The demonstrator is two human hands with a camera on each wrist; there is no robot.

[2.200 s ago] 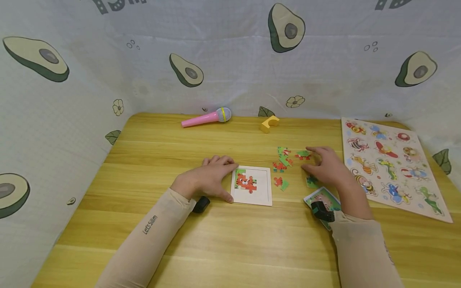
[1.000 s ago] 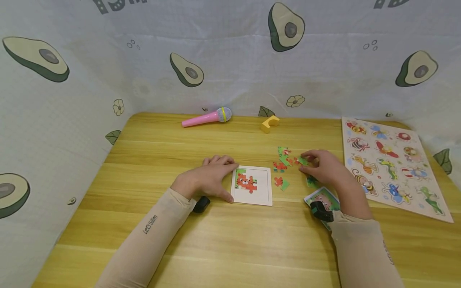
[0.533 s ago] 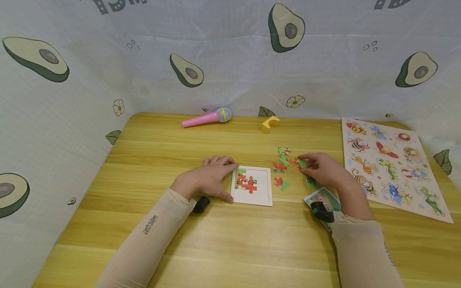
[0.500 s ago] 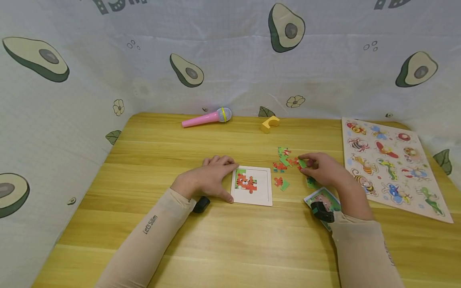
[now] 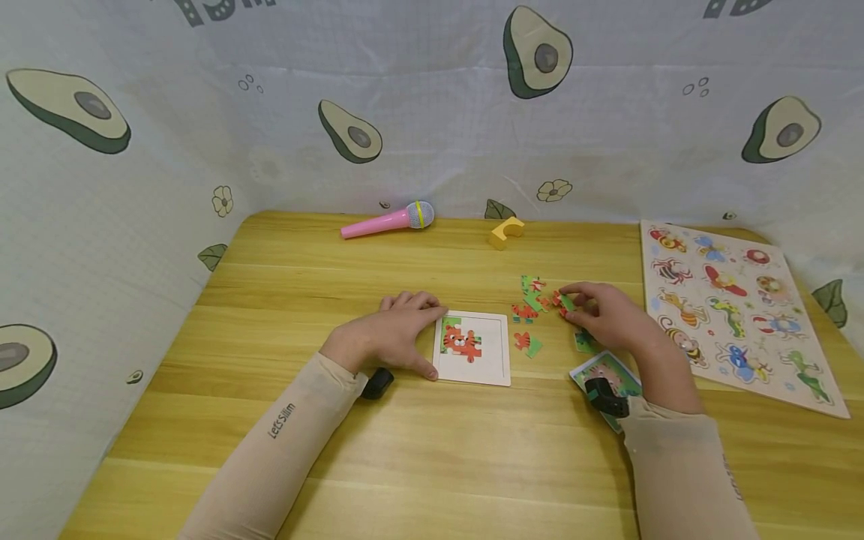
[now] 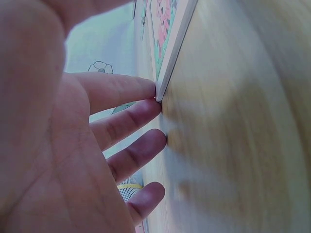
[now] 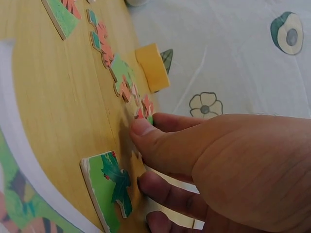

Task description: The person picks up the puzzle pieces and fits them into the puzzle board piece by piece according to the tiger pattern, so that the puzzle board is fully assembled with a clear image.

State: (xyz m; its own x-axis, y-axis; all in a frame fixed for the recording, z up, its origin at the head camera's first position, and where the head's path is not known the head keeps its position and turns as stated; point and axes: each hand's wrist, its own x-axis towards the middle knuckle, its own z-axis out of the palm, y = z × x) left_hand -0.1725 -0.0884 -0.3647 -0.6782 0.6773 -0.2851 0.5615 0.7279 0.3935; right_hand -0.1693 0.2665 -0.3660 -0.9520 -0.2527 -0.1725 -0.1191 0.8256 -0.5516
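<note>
A square white puzzle tray (image 5: pixel 495 352) lies on the wooden table, with joined pieces showing a tiger's head (image 5: pixel 460 342) at its upper left. Along the tray's left side spreads my left hand (image 5: pixel 388 334), thumb at the near corner and index fingertip touching the far one. My right hand (image 5: pixel 610 319) pinches a red and green puzzle piece (image 7: pixel 146 106) between thumb and index finger, right of the tray. Loose pieces, such as a striped one (image 5: pixel 523 313) and a red-green one (image 5: pixel 526 343), lie between tray and hand. A green piece (image 7: pixel 104 182) sits beneath the right hand.
A picture card (image 5: pixel 607 367) lies under the right wrist, partly hidden by its black camera. At the right stands out a large insect puzzle board (image 5: pixel 736 322). Toward the back are a pink toy microphone (image 5: pixel 385 222) and a yellow arch block (image 5: pixel 506 232). Avocado-print cloth encloses the table.
The right hand has moved slightly left, taken a red and green piece between thumb and finger, and turned it a little. The left hand and tray have stayed in place.
</note>
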